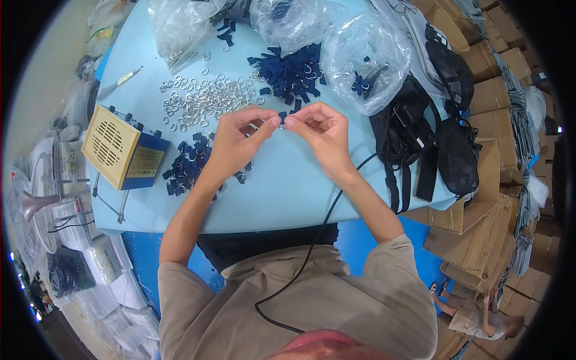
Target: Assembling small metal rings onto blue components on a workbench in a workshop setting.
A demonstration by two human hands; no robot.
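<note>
My left hand [239,137] and my right hand [326,131] meet over the table, thumbs and fingertips pinching a small navy fabric tab [283,116] between them. A bit of silvery metal, apparently a ring, shows at the tab's lower edge. Beyond my left hand lies a spread of loose metal rings [207,98]. A heap of navy tabs [292,71] sits just beyond my fingertips. Beside my left forearm is another pile of navy tabs with rings [189,161], partly hidden by the arm.
Clear plastic bags [367,63] line the far side. A cream-and-blue box with knobs [123,150] stands left on the light-blue table [288,195]. Black bags [413,117] and a phone [426,173] lie right. A black cable [321,233] crosses the front edge. Cardboard boxes [474,237] and another person [480,318] are at right.
</note>
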